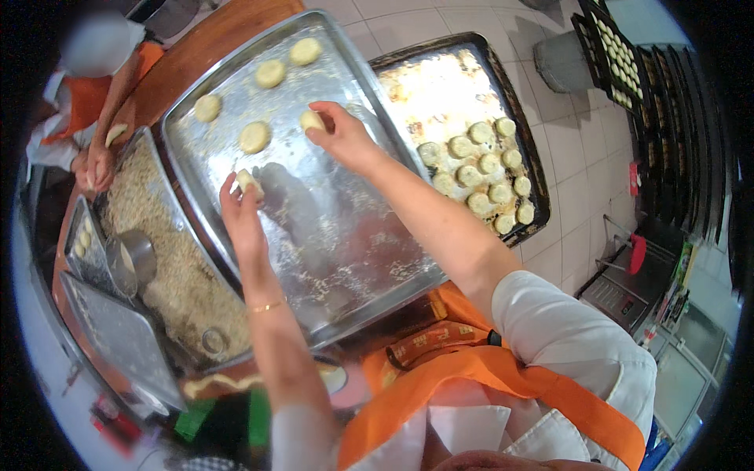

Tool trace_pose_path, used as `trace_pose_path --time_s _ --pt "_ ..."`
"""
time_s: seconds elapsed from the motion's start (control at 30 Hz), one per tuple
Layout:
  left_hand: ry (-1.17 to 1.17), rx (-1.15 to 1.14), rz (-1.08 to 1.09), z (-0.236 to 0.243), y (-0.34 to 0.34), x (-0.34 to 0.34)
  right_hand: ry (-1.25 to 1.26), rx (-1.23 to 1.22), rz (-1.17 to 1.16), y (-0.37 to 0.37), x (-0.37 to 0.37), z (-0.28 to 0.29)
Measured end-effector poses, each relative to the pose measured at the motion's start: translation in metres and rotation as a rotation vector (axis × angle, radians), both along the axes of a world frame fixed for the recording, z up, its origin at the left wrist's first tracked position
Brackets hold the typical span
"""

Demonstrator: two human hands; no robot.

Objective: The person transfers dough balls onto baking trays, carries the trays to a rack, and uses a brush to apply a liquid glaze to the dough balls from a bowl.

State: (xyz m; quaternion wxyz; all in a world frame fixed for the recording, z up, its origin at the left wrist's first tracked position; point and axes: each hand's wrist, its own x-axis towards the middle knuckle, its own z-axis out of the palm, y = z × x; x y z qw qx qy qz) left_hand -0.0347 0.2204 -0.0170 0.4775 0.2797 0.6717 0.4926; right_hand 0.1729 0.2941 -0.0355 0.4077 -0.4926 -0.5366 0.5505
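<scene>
A large shiny metal tray point(314, 259) lies tilted in front of me, dusted with flour or crumbs. My left hand point(243, 216) is over its left side, fingers and thumb closed on a pale round dough piece point(250, 183). Higher up and to the right, my right hand point(345, 140) grips another dough piece point(311, 121) between thumb and fingers. Near both hands, a flat dough round point(254, 137) rests on the tray. Several more like it lie toward the far end, among them one at the far edge point(305, 51).
Right of the metal tray is a dark baking tray point(542, 188) with several dough rounds in rows. On the left, a trough of crumbly filling point(169, 243) holds a metal bowl point(133, 257) and a ring point(214, 341). A co-worker's hands point(96, 166) work beyond it. Racks point(683, 133) stand far right.
</scene>
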Motion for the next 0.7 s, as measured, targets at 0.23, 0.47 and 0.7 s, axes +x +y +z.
trace_pose_path --time_s 0.23,0.47,0.7 --pt "-0.432 0.150 -0.368 0.024 0.030 0.196 0.473 -0.208 -0.149 -0.005 0.181 0.019" --pt "0.346 -0.371 -0.433 -0.074 0.107 0.317 -0.516 -0.196 -0.146 0.008 0.301 -0.075" --pt "0.691 -0.658 -0.485 -0.156 0.122 0.315 -0.586 -0.121 -0.146 0.012 0.282 -0.132"
